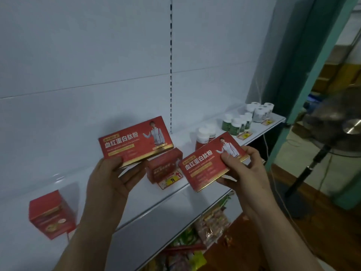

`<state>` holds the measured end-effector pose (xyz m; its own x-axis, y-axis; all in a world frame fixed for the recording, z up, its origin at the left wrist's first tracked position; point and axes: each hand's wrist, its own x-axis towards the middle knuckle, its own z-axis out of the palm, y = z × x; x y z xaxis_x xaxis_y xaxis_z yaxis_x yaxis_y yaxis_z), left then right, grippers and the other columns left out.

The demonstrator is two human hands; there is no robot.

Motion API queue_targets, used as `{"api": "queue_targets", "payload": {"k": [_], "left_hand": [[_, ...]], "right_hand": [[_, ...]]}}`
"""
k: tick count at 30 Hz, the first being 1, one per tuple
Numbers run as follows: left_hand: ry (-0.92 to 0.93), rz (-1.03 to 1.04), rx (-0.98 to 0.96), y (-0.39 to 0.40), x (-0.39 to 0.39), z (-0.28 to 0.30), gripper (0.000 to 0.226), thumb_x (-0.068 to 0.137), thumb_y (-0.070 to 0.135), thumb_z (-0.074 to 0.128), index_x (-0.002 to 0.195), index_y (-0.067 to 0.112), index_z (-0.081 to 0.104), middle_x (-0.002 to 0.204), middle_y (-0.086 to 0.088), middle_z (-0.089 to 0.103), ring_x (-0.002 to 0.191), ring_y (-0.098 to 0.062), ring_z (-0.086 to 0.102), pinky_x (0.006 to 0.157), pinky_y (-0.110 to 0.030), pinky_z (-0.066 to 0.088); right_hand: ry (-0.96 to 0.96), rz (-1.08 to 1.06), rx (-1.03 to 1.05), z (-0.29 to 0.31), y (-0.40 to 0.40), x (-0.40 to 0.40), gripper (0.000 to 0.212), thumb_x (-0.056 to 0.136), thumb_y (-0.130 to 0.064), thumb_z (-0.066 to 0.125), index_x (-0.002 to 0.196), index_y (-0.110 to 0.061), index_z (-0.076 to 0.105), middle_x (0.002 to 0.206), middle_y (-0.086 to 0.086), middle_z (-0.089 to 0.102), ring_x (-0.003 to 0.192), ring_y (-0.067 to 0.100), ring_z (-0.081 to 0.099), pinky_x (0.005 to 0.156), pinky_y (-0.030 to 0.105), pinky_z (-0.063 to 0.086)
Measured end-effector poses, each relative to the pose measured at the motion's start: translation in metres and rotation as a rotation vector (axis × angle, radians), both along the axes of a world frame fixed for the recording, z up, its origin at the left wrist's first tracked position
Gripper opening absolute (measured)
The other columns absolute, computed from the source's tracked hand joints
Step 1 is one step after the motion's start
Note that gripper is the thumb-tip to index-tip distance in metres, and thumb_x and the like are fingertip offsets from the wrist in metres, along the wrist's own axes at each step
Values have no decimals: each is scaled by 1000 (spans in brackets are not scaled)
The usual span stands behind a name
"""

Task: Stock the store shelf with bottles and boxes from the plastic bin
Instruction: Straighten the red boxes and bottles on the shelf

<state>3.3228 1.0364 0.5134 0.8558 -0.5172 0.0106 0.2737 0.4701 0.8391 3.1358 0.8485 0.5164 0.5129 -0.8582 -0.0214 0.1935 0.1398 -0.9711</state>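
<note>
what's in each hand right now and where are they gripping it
The left hand holds one flat red box by its lower left corner. The right hand holds a matching red box by its right end, thumb on the front.

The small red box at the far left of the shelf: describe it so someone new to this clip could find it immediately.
Start at the white shelf and follow it to its left end, past the left hand. There the small red box stands alone. Unlike the two wide flat boxes held in the hands, it is squat, nearly cube-shaped, and nobody touches it.
</note>
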Motion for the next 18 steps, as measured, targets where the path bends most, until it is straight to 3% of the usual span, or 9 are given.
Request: {"api": "queue_targets", "payload": {"k": [3,6,12,18], "left_hand": [[-15,60,31,-26,30,-5,19,102,21,49,112,17,64,114,-13,74,105,-38,72,88,-44,60],[7,125,72,-51,57,-13,20,102,23,51,117,17,63,113,-12,74,104,-37,73,91,-46,59],[36,221,195,-65,91,-34,38,101,23,56,136,7,54,119,-13,73,105,-35,73,99,-50,53],[88,310,295,-52,119,-59,38,102,21,55,136,3,52,118,-14,73,105,-33,73,96,-46,56]], "right_hand": [[-1,60,51,-4,-36,26,30,91,-22,71,108,-20,47,94,11,77,87,31,76,69,41,62],[7,90,57,-4,-69,51,29,94,-17,68,113,-20,47,96,13,77,84,30,76,70,45,61],[28,278,-48,-1,-114,114,50,96,-6,60,136,-35,57,100,8,76,80,25,75,68,43,61],[115,513,-185,-7,-139,182,38,97,-15,64,132,-29,58,117,8,72,98,25,75,79,44,63]]}}
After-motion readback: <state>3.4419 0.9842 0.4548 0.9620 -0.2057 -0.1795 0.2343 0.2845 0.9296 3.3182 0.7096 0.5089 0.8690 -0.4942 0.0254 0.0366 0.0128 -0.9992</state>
